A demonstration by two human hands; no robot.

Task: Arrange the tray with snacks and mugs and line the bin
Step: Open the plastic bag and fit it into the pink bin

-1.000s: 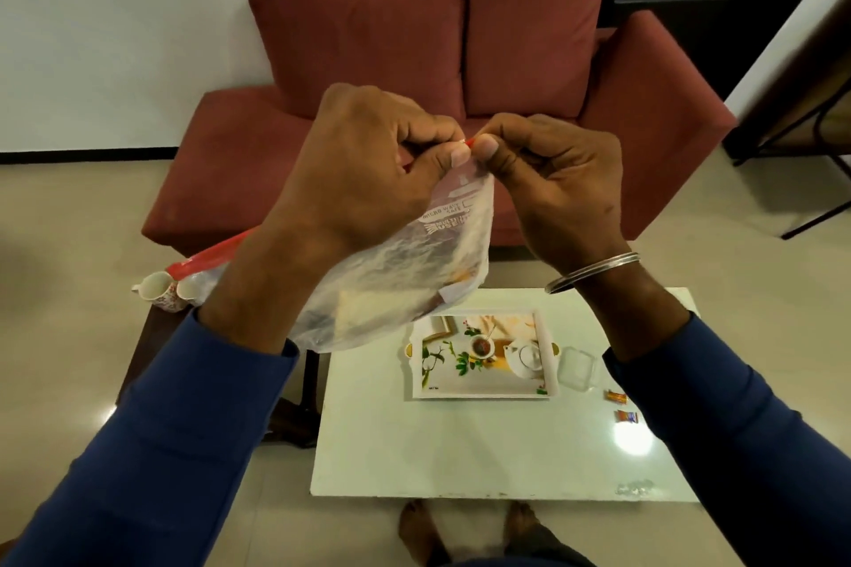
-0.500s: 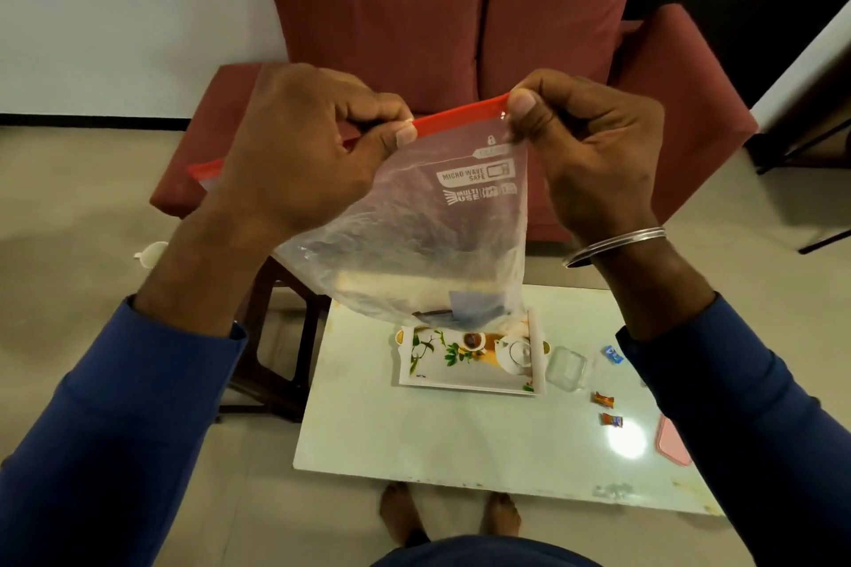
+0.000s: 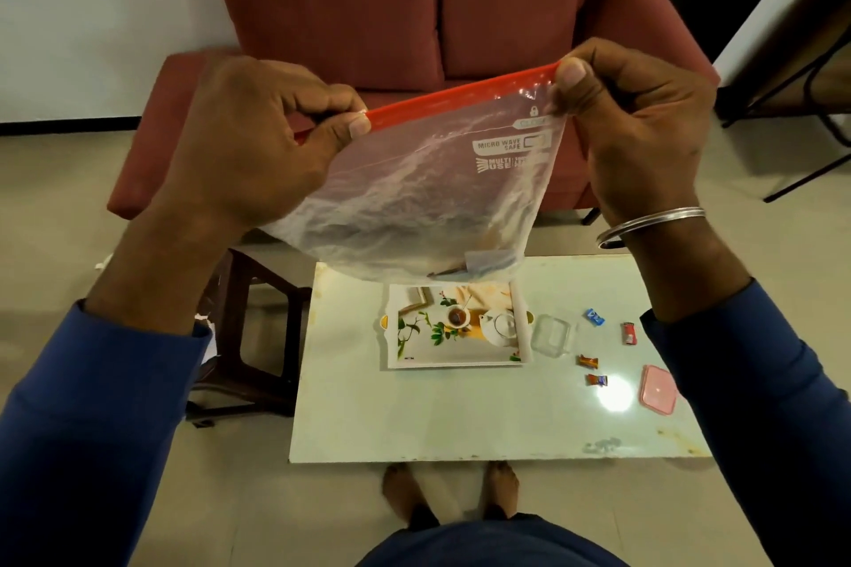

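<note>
Hands now pulled further apart than second ago, red seal stretching wide. Left hand (image 3: 258, 143) and right hand (image 3: 631, 129) both pinching zip-lock bag (image 3: 423, 198) top, bag hanging between them above tray (image 3: 456, 327).

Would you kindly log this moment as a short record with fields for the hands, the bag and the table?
left hand: pinches the bag's orange seal strip
right hand: pinches the seal's other end
zip bag: clear, held up above the table
table: white, holds everything below
tray: printed, no mugs on it
clear container: beside tray, open
pink lid: apart, near right sleeve
wrapped candies: four, loose on table
</note>
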